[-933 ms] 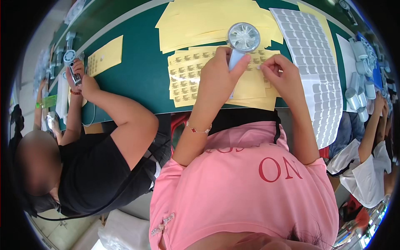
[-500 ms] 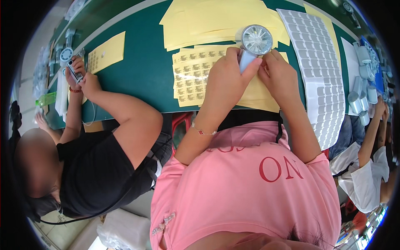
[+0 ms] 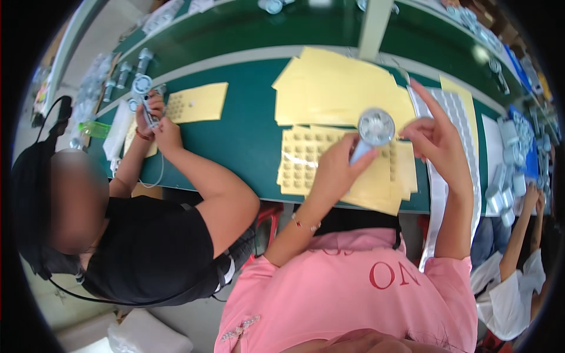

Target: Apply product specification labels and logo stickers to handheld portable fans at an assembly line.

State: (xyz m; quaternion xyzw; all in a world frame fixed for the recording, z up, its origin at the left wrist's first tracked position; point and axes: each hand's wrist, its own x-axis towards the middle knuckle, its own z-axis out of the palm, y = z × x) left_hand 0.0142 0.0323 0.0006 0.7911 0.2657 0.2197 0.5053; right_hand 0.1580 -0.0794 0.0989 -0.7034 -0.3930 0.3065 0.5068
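My left hand [image 3: 336,167] is closed around the light-blue handle of a handheld fan [image 3: 376,127], whose round clear-fronted head points up at me. The fan is over a yellow sheet [image 3: 297,159] bearing rows of small dark-printed stickers. Apart from the fan, my right hand [image 3: 440,141] is raised to its right, near a long white sheet of grey stickers [image 3: 465,112]. Its index finger stretches away from me while the other fingers are bent. Nothing clear shows in it, though a small dark spot near its bent fingertips is too blurred to name.
Blank-looking yellow sheets [image 3: 335,88] overlap behind the printed ones on the green table [image 3: 247,147]. At left a co-worker [image 3: 159,241] handles another fan [image 3: 141,85]. Several light-blue fan parts [image 3: 506,182] lie at right, near another person's hands. A shelf post [image 3: 375,29] stands at the back.
My right hand has left the fan and moved right, its index finger now extended. My left hand still holds the fan. The head view has shifted, showing more of the shelf.
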